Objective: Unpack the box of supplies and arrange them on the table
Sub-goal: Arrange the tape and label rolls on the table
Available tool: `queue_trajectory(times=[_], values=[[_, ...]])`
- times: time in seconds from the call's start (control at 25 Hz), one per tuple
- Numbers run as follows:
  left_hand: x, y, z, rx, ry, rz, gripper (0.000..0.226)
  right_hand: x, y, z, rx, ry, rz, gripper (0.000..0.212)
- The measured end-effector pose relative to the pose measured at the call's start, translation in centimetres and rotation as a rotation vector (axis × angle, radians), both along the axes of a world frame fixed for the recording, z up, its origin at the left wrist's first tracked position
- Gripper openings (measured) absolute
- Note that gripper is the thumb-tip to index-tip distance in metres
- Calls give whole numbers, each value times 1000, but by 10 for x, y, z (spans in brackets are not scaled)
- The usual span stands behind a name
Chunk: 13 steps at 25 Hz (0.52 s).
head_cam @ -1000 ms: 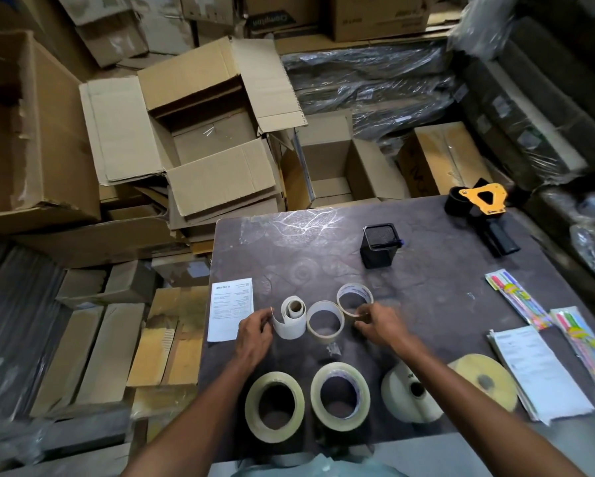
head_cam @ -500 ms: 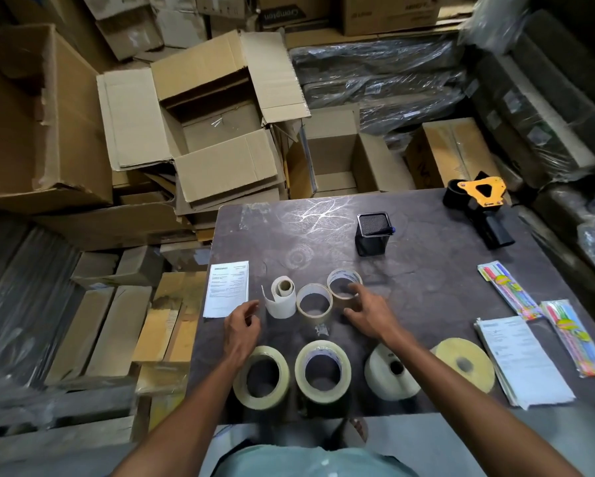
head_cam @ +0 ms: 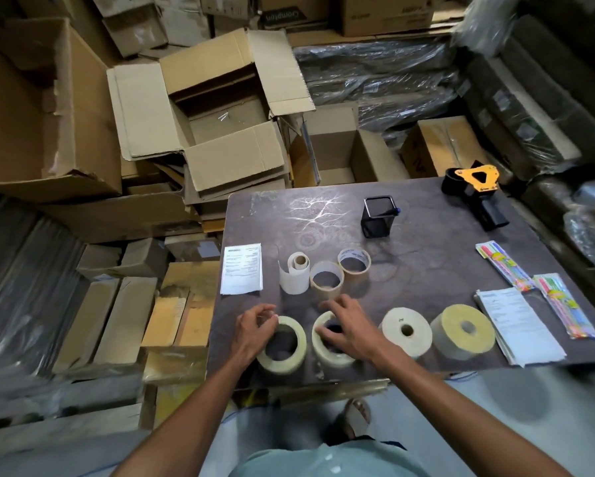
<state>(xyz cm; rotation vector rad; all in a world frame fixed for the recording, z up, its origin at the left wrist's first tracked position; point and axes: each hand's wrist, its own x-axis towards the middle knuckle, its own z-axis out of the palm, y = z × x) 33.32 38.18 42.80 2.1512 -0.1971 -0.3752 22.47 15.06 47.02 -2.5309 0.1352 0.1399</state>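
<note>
The big cardboard box (head_cam: 216,132) behind the worktop (head_cam: 426,263) stands with all four flaps thrown open, and from here only bare cardboard shows inside it; just to its right a smaller open carton (head_cam: 337,149) also shows nothing but its own floor. On the worktop a black mesh pen holder (head_cam: 378,217) stands upright toward the far side, with what looks like a blue-tipped pen at its rim. A tape dispenser (head_cam: 475,191) with an orange plate lies at the far right corner. The supplies are out: a sheet of paper (head_cam: 242,268) at the left, then a label roll (head_cam: 294,273) and two small tape rolls (head_cam: 327,280) (head_cam: 353,265) in a slanting row. Nearer the person, two wide tape rolls (head_cam: 285,349) (head_cam: 327,352) sit side by side, with two thick label rolls (head_cam: 407,332) (head_cam: 463,332) to their right, a stack of papers (head_cam: 519,325) and two packets of coloured pens (head_cam: 502,265) (head_cam: 561,311) beyond. The left hand (head_cam: 254,325) rests with curled fingers on the rim of the left wide roll; the right hand (head_cam: 347,321) lies spread over the top of the other, fingers loose rather than clamped.
</note>
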Motion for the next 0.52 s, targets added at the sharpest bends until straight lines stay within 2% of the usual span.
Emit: queue_trajectory(times=[0.12,0.2,0.36,0.52], values=[[-19,13,-3,10,-16,-27,35,-19,19,-13,-20,16,-61,71],[-30,21,-3,2,-36,-72,52,-32,26,-17,-26,10,-115,75],[-48,21,-2,22,-23,-80,88,-54,31,-22,11,-52,-174,69],[-60,16,0,45,-4,-71,107,-66,29,-20,62,-91,-203,61]])
